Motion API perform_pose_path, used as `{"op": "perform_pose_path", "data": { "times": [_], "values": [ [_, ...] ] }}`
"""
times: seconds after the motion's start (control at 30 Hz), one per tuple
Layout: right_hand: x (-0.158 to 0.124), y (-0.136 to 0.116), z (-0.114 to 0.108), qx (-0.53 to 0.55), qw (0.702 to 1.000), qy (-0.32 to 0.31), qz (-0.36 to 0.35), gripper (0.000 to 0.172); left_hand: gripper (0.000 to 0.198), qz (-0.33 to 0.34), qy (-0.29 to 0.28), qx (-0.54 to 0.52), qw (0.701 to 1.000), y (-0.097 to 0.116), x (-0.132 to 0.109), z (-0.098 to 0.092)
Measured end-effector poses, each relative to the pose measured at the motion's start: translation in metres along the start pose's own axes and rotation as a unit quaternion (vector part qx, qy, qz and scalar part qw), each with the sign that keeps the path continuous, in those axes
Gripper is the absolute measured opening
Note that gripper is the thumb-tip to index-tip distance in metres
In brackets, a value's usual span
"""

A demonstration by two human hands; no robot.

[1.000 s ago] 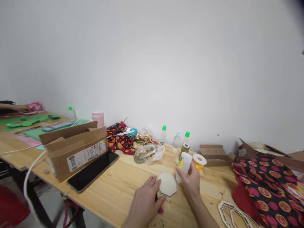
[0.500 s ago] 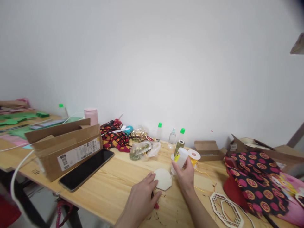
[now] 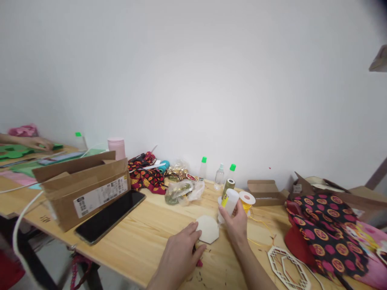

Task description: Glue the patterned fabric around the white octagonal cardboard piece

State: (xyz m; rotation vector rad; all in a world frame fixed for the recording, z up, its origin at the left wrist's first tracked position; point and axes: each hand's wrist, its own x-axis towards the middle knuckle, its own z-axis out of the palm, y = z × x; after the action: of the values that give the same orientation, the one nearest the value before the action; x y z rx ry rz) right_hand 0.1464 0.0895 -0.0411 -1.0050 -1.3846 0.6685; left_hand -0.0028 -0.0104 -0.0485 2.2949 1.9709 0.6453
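Note:
My right hand (image 3: 237,225) grips a white glue bottle (image 3: 229,201) with a yellow label, tilted with its base up. The bottle's lower end is mostly hidden by the fingers, beside the right edge of a pale octagonal board (image 3: 208,229). That board lies at the table's front middle. On its left edge rest the curled fingers of my left hand (image 3: 183,249), with the thumb below. A bit of something dark red (image 3: 199,263) shows under this hand; most of it is covered.
A cardboard box (image 3: 87,193) and a phone (image 3: 110,217) are at left. Behind the board stand a thread spool (image 3: 247,199) and several bottles, near a plastic bag (image 3: 184,191). An octagonal lattice frame (image 3: 287,268) and patterned fabric (image 3: 328,237) lie at right. Another person's hand (image 3: 40,143) is far left.
The glue bottle has tilted slightly and sits a little lower. My left hand stays on the board. At far left, the other person's hand has come further into view.

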Motion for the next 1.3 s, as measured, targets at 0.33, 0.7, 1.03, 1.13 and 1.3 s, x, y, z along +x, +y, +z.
{"op": "perform_pose_path", "data": {
  "times": [0.33, 0.7, 1.03, 1.13, 1.3],
  "values": [
    [0.0012, 0.0074, -0.0006, 0.008, 1.0, -0.002, 0.004, 0.039, 0.028, -0.002, 0.002, -0.013, 1.0, 0.0012, -0.0007, -0.0016],
    [-0.0007, -0.0001, -0.0015, 0.005, 1.0, -0.005, 0.0, 0.037, 0.029, -0.003, 0.008, -0.012, 1.0, 0.0006, 0.0, -0.001],
    [0.0007, 0.0008, -0.0002, 0.011, 1.0, -0.003, 0.003, 0.037, 0.03, -0.006, 0.002, -0.014, 1.0, 0.001, 0.0001, -0.0011],
    [-0.001, 0.0005, 0.0013, 0.019, 1.0, 0.011, -0.003, 0.037, 0.03, -0.007, 0.002, -0.02, 1.0, 0.0017, 0.0001, -0.0015],
    [-0.001, -0.0002, 0.0018, 0.02, 1.0, 0.014, 0.014, 0.038, 0.029, -0.01, 0.002, -0.024, 1.0, 0.002, -0.0009, -0.0021]
  ]
}}
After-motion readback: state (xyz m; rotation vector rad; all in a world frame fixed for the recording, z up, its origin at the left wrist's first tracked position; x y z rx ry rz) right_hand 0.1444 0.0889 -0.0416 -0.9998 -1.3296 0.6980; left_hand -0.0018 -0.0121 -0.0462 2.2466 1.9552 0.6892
